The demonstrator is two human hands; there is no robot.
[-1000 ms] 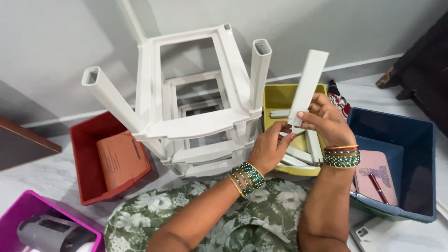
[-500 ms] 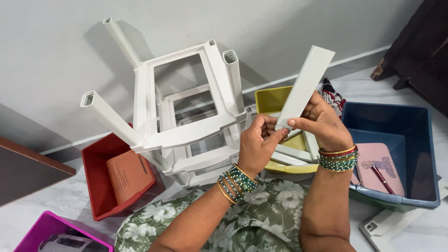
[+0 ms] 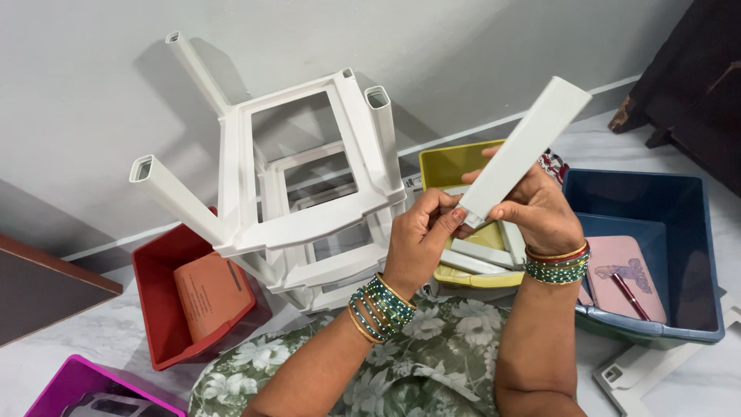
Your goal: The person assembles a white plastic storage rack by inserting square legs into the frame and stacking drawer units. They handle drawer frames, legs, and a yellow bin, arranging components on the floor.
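The right hand [image 3: 532,212] is wrapped around the lower part of a long white plastic tube [image 3: 527,150], a flat-sided hollow leg that slants up and to the right from the hand, its upper end well above the fingers and in front of the grey wall [image 3: 463,46]; the fingers are curled round it and the thumb lies across its near face, so the grip is closed on the tube; the left hand [image 3: 421,239] meets it from the left, its fingertips pinched on the tube's lower end just beside the right thumb, so both hands hold the same piece; each wrist carries a stack of green and gold bangles [image 3: 380,305]. To the left of the hands stands a white plastic rack frame [image 3: 309,201], tipped so that its open tiers face the camera, with three tube legs already standing out of its corners, one [image 3: 179,199] pointing down to the left; the held tube is apart from the frame. Behind the hands lies a yellow bin [image 3: 448,164] with more white tubes in it; to the right sits a blue bin [image 3: 656,201] holding a pink notebook [image 3: 629,278] with a red pen [image 3: 631,296] on it; to the left a red bin [image 3: 154,309] holds an orange sheet [image 3: 210,292]; a magenta bin [image 3: 69,386] shows at the lower left corner; the person's lap is covered in green floral cloth [image 3: 432,363].
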